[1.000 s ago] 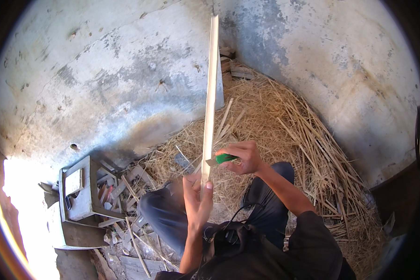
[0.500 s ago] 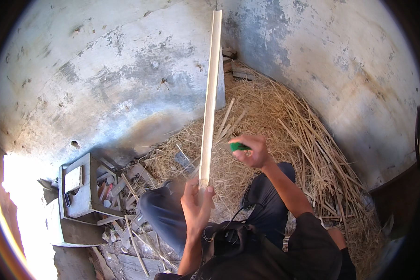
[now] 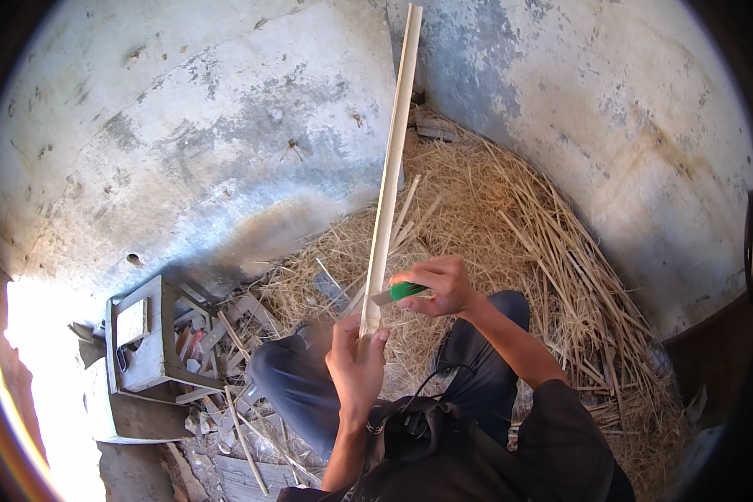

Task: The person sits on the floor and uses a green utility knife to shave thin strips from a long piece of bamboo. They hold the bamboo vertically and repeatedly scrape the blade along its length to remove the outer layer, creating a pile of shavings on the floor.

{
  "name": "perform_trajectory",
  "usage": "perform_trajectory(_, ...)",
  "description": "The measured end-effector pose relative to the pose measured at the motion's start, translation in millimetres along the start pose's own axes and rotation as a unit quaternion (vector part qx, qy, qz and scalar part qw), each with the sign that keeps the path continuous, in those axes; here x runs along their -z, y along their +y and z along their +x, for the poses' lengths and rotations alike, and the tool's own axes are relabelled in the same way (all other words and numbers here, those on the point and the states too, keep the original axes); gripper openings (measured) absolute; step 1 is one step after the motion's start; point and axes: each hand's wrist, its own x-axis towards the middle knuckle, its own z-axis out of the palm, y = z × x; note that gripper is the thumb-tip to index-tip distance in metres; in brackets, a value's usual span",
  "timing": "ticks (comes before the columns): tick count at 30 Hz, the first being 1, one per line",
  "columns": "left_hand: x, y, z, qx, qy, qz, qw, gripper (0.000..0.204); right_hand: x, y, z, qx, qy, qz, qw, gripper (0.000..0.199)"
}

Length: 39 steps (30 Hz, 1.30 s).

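Observation:
A long, pale split length of bamboo (image 3: 391, 167), hollow along its face, stands steeply in front of me, its far end leaning slightly right. My left hand (image 3: 356, 368) grips its lower end, with thumb and fingers on either side. In my right hand (image 3: 440, 284) is a knife with a green handle (image 3: 407, 290). Its short grey blade (image 3: 381, 298) reaches the hollow of the bamboo just above my left hand. Whether the blade's edge bites into the bamboo is too small to tell.
Straw-like shavings (image 3: 468, 192) cover the floor ahead, with long thin strips (image 3: 560, 243) heaped along the right wall. At the left lies a wooden box frame (image 3: 146, 343) among scraps. My bent knees (image 3: 289, 385) flank the work. Stained walls (image 3: 226, 125) meet at the far corner.
My right hand has moved left and slightly down, bringing the knife blade to the bamboo. The bamboo's far end has tipped to the right and up. My left hand keeps its grip.

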Motion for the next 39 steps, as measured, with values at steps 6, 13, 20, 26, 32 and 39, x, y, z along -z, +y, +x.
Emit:
perform_trajectory(6,4,-1,-2,0.046,-0.019,-0.054,0.997,0.032,4,1,3,0.015,0.000,0.003,1.000,0.037)
perform_trajectory(13,10,2,-4,0.087,-0.036,-0.100,0.991,0.030,5,-1,4,0.015,-0.002,-0.009,1.000,0.037)
perform_trajectory(20,13,-5,-4,0.101,-0.045,-0.111,0.988,0.032,4,0,4,0.016,-0.003,-0.036,0.999,0.037)
perform_trajectory(26,17,-2,-4,0.113,-0.050,-0.114,0.986,0.029,3,3,2,0.011,-0.004,-0.046,0.999,0.038)
perform_trajectory(32,27,-20,-19,0.119,-0.081,-0.103,0.984,0.028,7,36,-10,-0.174,0.110,0.005,0.979,0.039)
perform_trajectory(39,31,-25,-41,0.173,-0.076,-0.139,0.972,0.030,37,52,-13,-0.246,0.137,0.041,0.959,0.045)
